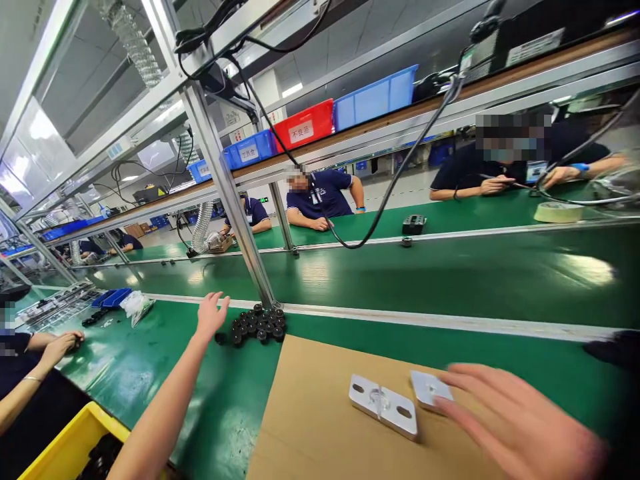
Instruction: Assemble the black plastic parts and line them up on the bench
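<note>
Broadly, a green worktop [150, 373] carries a brown cardboard sheet [320, 413] on which lie a white slotted plate [383, 405] and, touching it, a smaller white plate [426, 387]. Right hand [515, 420], blurred, fingers spread, rests its fingertips on the smaller plate. Left hand [210, 315] reaches open, empty, just beside a heap of black knobs [257, 325].

A single head-worn view looks forward and down, tilted, across the green bench [150, 373]; the hands sit close below. The conveyor [450, 273] lies beyond.
</note>
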Action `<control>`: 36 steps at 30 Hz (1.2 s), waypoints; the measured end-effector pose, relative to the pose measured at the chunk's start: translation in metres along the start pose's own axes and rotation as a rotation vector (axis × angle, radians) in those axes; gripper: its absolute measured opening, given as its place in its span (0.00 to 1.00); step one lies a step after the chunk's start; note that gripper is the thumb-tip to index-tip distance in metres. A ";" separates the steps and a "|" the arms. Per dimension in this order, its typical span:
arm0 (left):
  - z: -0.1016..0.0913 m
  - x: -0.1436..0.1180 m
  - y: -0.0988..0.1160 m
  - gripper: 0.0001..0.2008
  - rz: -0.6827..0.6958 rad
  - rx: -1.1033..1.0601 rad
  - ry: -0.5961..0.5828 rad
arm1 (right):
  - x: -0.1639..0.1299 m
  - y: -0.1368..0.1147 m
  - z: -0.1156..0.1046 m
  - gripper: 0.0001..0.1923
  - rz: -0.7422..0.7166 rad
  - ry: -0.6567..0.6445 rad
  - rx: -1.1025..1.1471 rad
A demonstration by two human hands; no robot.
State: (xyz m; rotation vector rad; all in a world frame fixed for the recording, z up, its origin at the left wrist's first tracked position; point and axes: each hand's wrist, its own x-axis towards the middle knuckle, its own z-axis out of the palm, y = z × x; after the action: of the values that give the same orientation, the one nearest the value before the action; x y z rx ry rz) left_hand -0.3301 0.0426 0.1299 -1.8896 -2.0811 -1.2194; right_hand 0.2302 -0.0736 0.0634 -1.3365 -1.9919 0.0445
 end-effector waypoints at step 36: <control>0.045 -0.113 0.072 0.16 0.651 -0.095 -0.325 | 0.110 -0.023 0.015 0.18 0.052 -0.424 0.277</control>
State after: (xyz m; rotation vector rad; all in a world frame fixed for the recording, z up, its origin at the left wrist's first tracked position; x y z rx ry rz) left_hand -0.2205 -0.0276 0.0732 -2.6461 -1.3140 -0.9042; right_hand 0.1818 0.0109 0.1214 -1.2712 -2.1921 0.6525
